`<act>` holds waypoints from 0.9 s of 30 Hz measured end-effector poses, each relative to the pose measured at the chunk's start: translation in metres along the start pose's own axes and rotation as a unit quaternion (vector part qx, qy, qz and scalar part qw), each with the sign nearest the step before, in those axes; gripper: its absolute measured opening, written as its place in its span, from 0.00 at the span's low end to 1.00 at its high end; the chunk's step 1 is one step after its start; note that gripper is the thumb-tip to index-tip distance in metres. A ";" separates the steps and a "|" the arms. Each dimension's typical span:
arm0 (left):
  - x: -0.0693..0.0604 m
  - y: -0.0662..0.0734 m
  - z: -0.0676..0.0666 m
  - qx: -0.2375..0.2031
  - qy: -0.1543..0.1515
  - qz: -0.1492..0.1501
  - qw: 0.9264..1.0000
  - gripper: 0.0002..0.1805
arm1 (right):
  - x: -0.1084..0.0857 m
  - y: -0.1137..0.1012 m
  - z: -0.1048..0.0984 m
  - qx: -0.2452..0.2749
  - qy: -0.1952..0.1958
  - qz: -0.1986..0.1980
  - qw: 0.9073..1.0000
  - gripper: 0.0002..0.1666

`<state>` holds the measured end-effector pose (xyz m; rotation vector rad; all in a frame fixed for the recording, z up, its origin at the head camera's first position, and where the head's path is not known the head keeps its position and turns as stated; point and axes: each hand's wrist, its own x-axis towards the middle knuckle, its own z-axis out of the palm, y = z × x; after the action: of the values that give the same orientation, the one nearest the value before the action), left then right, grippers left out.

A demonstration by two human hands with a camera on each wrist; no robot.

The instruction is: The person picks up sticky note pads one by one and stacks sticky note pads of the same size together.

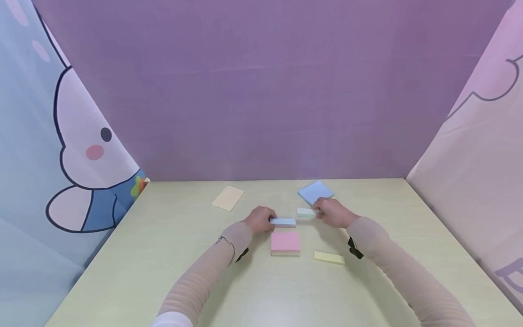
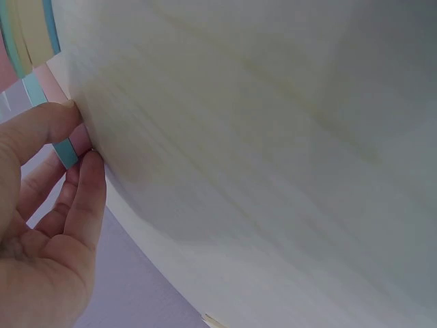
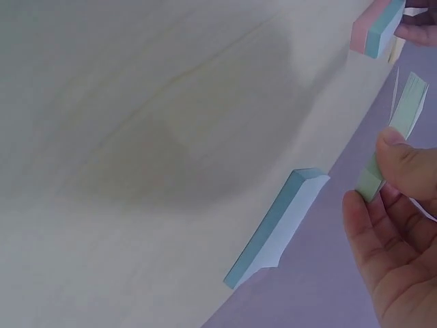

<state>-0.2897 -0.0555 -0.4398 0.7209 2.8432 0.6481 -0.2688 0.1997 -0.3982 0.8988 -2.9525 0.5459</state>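
My left hand [image 1: 260,220] pinches the left end of a narrow pad of sticky notes [image 1: 284,222], blue above and pink below. Thumb and fingertips grip this pad [image 2: 67,152] in the left wrist view. To the right, my right hand [image 1: 334,212] holds a narrow pale green pad of sticky notes [image 1: 305,212] between thumb and fingers. Several of its leaves [image 3: 412,102] stand slightly apart in the right wrist view. Just nearer than the left hand's pad lies a thick pink square pad [image 1: 285,243]. A blue square pad [image 1: 315,192] lies behind the right hand.
A narrow yellow pad [image 1: 329,258] lies on the table [image 1: 135,272], right of the pink pad. Toward the back left is a peach square of paper [image 1: 229,198]. A purple backdrop [image 1: 261,91] rises at the table's far edge, with printed cloths at both sides.
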 end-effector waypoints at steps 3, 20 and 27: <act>0.000 -0.001 0.001 0.000 0.002 0.001 1.000 0.13 | 0.001 -0.004 0.000 -0.002 -0.005 -0.004 1.000 0.14; 0.000 0.000 0.000 -0.010 0.001 -0.008 1.000 0.12 | 0.012 -0.019 0.002 -0.003 -0.006 -0.027 1.000 0.14; -0.001 0.001 0.000 -0.010 0.001 -0.011 1.000 0.12 | 0.019 -0.026 0.006 -0.003 -0.005 -0.044 0.999 0.14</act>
<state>-0.2887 -0.0555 -0.4391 0.6864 2.8390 0.6735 -0.2695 0.1672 -0.3933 1.0275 -2.9048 0.5318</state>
